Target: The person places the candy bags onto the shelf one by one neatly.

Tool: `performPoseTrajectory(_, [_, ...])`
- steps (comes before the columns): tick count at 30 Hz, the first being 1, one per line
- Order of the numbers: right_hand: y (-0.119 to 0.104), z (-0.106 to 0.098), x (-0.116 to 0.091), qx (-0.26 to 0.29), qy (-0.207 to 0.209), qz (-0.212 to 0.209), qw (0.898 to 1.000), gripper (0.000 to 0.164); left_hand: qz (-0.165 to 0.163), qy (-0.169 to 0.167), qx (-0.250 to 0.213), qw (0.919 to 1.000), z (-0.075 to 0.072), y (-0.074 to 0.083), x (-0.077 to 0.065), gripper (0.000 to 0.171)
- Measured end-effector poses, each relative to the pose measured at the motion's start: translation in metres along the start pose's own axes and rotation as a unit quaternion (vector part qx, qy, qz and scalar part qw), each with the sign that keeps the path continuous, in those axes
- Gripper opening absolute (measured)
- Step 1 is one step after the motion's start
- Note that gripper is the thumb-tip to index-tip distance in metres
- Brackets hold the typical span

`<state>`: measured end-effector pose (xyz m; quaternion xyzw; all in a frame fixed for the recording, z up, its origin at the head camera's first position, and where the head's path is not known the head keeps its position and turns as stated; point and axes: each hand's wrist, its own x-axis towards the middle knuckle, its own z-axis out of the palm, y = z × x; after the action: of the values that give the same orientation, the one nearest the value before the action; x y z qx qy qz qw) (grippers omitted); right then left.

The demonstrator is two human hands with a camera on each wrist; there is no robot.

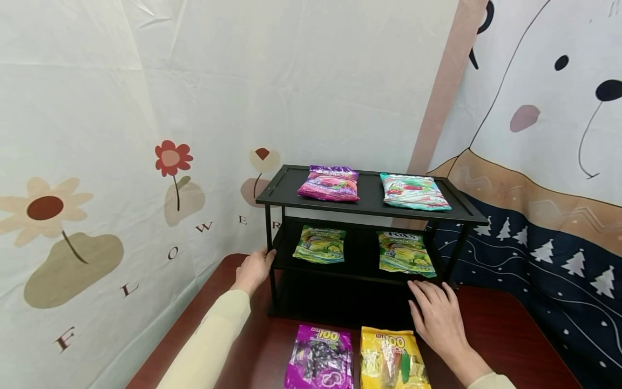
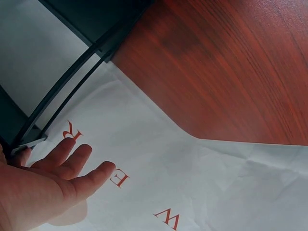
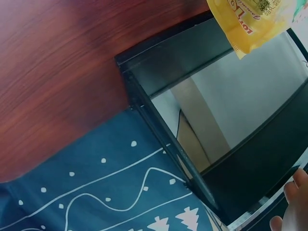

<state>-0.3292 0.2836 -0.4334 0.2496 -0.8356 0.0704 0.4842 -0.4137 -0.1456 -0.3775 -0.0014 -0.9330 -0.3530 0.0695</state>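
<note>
A black three-tier shelf rack [image 1: 369,279] stands on the table. My left hand [image 1: 254,271] is at the left end of its middle tier, fingertips right by the front left post. In the left wrist view, several fingers of the left hand [image 2: 62,180] extend loosely past the rack's edge. My right hand [image 1: 439,319] reaches to the front edge of the middle tier near its right end, fingers slightly spread and fingertips at the edge. On that tier lie two green candy bags, one on the left [image 1: 320,245] and one on the right [image 1: 406,254].
The top tier carries a purple candy bag [image 1: 331,183] and a teal-and-white one [image 1: 414,192]. In front of the rack, a purple bag [image 1: 319,357] and a yellow bag [image 1: 392,359] lie on the reddish-brown table [image 1: 505,335]. Printed cloth [image 1: 97,135] hangs close behind and beside it.
</note>
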Motion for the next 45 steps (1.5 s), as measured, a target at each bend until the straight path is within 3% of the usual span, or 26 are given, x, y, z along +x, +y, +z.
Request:
performPoseTrajectory(5, [-0.003,-0.004,-0.005,0.0,-0.009,-0.001,1.0,0.049,0.001,0.003,0.005,1.0,0.0,0.0,-0.001,0.048])
performPoseTrajectory(11, [-0.003,-0.009,-0.016,-0.016,-0.053,0.001,0.998,0.051,0.002,0.008,0.005,1.0,0.0,-0.001,-0.001,0.045])
performPoseTrajectory(15, [-0.004,-0.012,-0.025,-0.017,-0.096,0.023,0.995,0.027,0.004,0.01,0.002,0.9999,0.0,-0.001,-0.001,0.044])
performPoseTrajectory(19, [-0.008,-0.017,-0.031,-0.013,-0.173,0.078,0.982,0.031,0.005,0.011,0.003,0.9999,-0.001,-0.001,-0.002,0.043])
performPoseTrajectory(21, [-0.01,-0.019,-0.033,-0.002,-0.232,0.122,0.965,0.031,0.005,0.011,0.002,0.9999,-0.002,0.0,-0.002,0.043])
performPoseTrajectory(23, [-0.01,-0.021,-0.034,0.018,-0.295,0.172,0.94,0.034,0.005,0.011,0.002,0.9999,-0.003,0.0,-0.001,0.043])
performPoseTrajectory(26, [-0.008,-0.021,-0.036,0.059,-0.379,0.251,0.889,0.045,0.006,0.008,0.003,0.9999,-0.003,0.0,-0.001,0.043])
performPoseTrajectory(30, [-0.005,-0.02,-0.041,0.1,-0.446,0.322,0.829,0.068,0.005,0.006,0.004,1.0,-0.002,0.001,-0.001,0.042])
performPoseTrajectory(33, [-0.005,-0.02,-0.044,0.117,-0.474,0.348,0.8,0.078,0.005,0.008,0.002,0.9999,-0.001,0.0,0.0,0.04])
performPoseTrajectory(37, [-0.007,-0.021,-0.048,0.147,-0.495,0.385,0.765,0.08,0.008,0.011,0.003,0.9999,-0.001,-0.001,0.001,0.038])
performPoseTrajectory(45, [-0.014,-0.021,-0.056,0.242,-0.495,0.461,0.696,0.061,0.007,0.012,0.0,0.9999,0.0,-0.001,0.001,0.039])
